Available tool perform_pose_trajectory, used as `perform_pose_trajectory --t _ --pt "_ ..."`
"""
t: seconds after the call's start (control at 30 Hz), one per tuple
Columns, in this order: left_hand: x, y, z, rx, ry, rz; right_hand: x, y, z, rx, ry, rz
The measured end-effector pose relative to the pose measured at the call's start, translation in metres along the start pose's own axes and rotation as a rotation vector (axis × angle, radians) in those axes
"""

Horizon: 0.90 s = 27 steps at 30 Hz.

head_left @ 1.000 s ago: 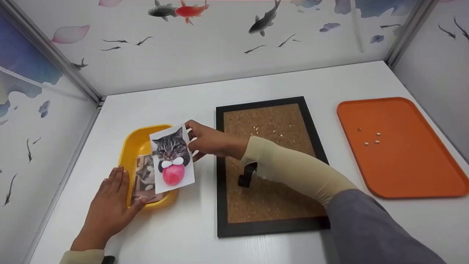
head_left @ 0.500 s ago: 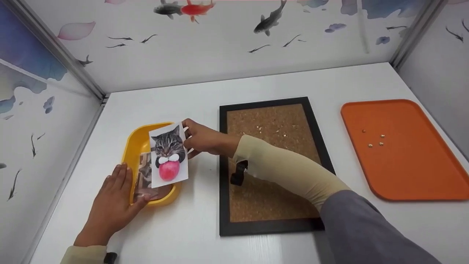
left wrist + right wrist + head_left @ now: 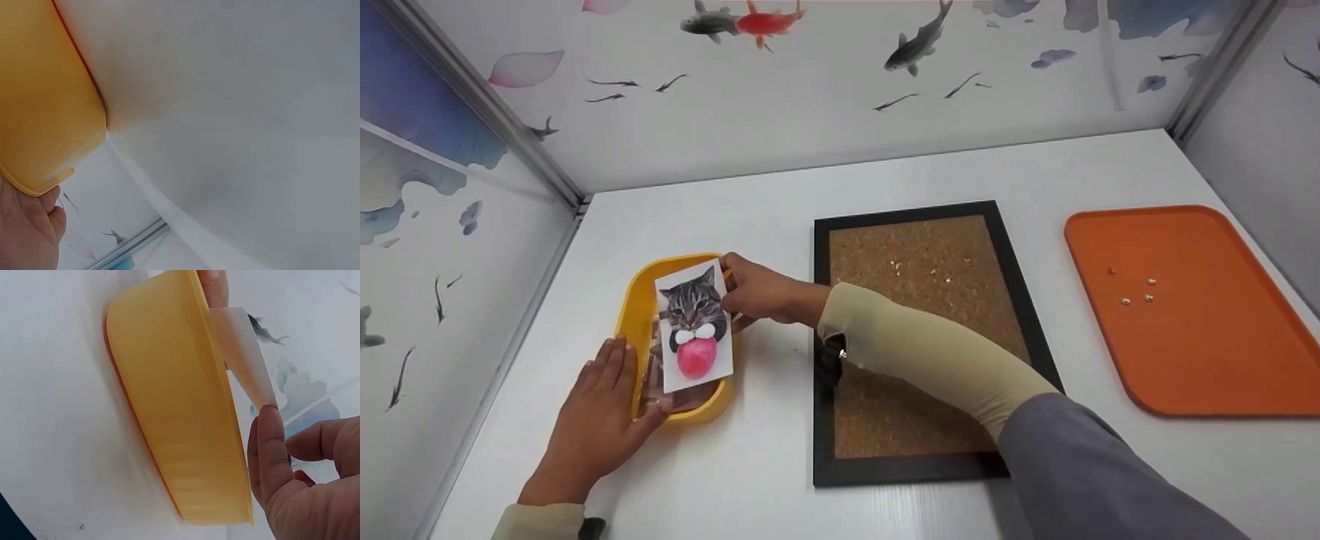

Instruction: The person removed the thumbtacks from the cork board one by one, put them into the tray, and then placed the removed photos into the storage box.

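Between thumb and fingers, my right hand (image 3: 765,289) pinches the right edge of a photo card (image 3: 694,352) with a cat's face and a pink ball. The card is tilted over a yellow plastic tub (image 3: 643,296); its pale back (image 3: 242,349) shows above the rim in the right wrist view. More printed photos (image 3: 694,396) lie inside the tub, partly hidden by the card. My left hand (image 3: 592,412) rests against the tub's left side, fingers straight along the rim and thumb over the front corner. In the left wrist view, its fingers touch the rim.
A cork board (image 3: 915,420) in a black frame lies right of the tub, under my right forearm, with several small metallic pins (image 3: 934,271) on it. Farther right is an orange tray (image 3: 1207,322) with several small metallic pieces (image 3: 1149,298). Printed wall panels (image 3: 810,112) enclose the table.
My right hand has brought the cat photo card left and slightly down, farther over the tub. The left hand keeps its place at the rim. The head view has shifted slightly.
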State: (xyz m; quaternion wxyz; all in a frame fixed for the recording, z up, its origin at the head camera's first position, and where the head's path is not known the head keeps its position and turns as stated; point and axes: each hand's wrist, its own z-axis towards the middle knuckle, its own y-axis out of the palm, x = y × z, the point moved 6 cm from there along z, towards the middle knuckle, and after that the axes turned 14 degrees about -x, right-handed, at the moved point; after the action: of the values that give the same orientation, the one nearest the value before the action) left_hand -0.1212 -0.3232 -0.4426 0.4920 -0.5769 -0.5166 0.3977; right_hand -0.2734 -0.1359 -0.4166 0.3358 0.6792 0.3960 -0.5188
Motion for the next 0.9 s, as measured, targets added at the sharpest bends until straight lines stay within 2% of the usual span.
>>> perform_pose_trajectory --t 0.17,0.4,0.6,0.8,0.9 --pt "-0.001 0.0 -0.001 -0.019 -0.001 -0.005 0.0 0.011 0.006 0.029 0.022 -0.034" --pt "0.0 0.002 0.0 -0.026 0.0 -0.017 -0.001 0.024 0.017 0.062 0.039 -0.154" --pt "0.0 0.003 0.001 -0.029 0.003 -0.023 0.0 0.029 0.025 0.076 0.056 -0.135" --pt "0.0 -0.001 -0.001 0.028 0.027 -0.024 -0.005 0.028 0.031 0.102 0.038 -0.124" --pt "0.0 -0.001 -0.002 0.029 0.032 -0.023 -0.005 0.028 0.033 0.104 0.043 -0.141"
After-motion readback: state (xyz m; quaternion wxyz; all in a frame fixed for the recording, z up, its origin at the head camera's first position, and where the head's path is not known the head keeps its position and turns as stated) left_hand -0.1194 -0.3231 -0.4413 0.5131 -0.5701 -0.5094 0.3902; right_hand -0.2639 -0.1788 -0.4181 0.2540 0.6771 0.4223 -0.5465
